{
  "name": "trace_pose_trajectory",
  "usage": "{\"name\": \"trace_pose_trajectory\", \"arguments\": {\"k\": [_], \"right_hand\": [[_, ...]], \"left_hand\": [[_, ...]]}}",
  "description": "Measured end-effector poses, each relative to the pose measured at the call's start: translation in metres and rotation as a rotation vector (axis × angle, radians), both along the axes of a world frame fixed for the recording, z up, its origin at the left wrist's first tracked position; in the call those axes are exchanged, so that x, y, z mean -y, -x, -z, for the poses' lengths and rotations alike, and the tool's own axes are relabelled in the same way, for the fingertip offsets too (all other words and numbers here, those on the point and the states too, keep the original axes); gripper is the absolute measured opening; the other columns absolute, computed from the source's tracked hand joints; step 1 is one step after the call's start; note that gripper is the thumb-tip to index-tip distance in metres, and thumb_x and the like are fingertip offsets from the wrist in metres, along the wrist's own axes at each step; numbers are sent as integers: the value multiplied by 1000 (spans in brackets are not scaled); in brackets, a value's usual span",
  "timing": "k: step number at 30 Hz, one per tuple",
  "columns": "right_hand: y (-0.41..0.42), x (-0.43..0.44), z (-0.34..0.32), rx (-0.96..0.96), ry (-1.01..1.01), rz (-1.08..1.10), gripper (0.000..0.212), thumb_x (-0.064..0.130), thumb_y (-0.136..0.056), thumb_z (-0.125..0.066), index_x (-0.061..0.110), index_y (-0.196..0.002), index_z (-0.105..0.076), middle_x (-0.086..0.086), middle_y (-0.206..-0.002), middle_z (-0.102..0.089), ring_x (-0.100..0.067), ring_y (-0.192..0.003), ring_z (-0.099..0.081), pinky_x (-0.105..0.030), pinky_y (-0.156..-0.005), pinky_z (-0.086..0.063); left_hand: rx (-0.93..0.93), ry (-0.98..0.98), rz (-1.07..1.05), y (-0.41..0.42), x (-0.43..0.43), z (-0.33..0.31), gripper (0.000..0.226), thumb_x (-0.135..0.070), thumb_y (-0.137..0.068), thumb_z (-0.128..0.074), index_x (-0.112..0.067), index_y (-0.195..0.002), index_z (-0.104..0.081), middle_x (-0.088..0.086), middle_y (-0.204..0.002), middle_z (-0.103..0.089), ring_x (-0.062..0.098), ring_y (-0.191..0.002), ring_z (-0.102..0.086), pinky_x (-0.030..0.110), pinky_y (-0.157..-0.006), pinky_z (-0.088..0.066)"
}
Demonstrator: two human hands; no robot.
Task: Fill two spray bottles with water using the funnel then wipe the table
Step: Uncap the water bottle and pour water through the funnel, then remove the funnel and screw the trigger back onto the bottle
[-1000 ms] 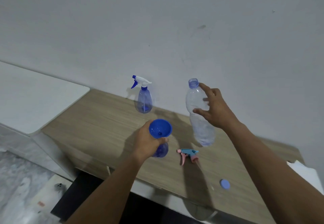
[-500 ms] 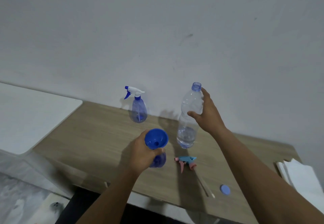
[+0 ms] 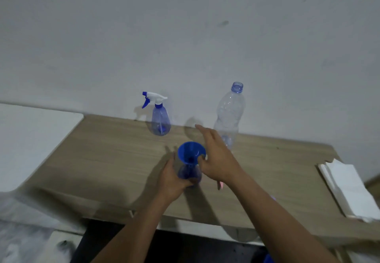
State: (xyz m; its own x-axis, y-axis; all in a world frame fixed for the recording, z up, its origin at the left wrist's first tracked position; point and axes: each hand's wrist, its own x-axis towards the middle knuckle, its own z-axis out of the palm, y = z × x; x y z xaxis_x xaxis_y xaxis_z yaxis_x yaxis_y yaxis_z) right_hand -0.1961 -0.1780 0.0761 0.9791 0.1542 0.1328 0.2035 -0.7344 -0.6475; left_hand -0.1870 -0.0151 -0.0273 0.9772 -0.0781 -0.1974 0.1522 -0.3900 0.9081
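At desk centre, left hand grips a headless blue spray bottle, upright, with the blue funnel seated in its neck. Right hand sits just right of the funnel, fingers straight, thumb at the rim; contact unclear. Behind-left of funnel: second spray bottle, trigger head on, by the wall. Behind-right: uncapped water bottle, upright. Far right: white napkin stack.
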Motion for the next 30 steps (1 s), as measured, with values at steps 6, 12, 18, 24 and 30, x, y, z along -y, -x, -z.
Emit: {"name": "trace_pose_trajectory", "arguments": {"k": [6,12,18,24,30], "right_hand": [[-33,-18,14,-311,349,-137,101,36,-81,-73,36,-159,-9,-5,-167,-12,-30,-152,-17,-46,-120,-27],[-42,-22,-4,-339,401,-111,95,41,-78,-81,27,-157,-30,-2,-152,-37,-28,-133,-47,-38,-107,-43],[-35,-22,-18,-312,551,-85,89,48,-78,-76,39,-154,-29,-4,-140,-42,-29,-119,-57,-39,-93,-50],[-30,-11,-18,-299,391,45,77,64,-75,-69,40,-143,-41,2,-124,-45,-24,-108,-57,-32,-85,-45],[-23,10,-12,-300,-24,208,58,49,-71,-77,36,-118,-44,4,-107,-61,-17,-92,-64,-36,-78,-57]], "left_hand": [[13,-14,107,-15,3,16,31,-3,-71,-77,-13,-95,-60,4,-94,-67,20,-87,-61,31,-77,-57],[-160,152,45,-26,9,20,36,6,-72,-80,-23,-82,-61,1,-82,-68,18,-77,-64,38,-72,-60],[-133,76,90,-27,4,27,34,-13,-74,-83,-23,-101,-66,-1,-96,-71,17,-87,-65,24,-65,-47],[-74,27,153,-32,-1,29,35,-15,-67,-81,-36,-91,-69,-5,-88,-75,20,-86,-70,39,-76,-58],[-2,-64,193,-35,-6,36,33,-22,-72,-82,-23,-102,-68,-5,-89,-74,17,-84,-69,34,-75,-54]]}}
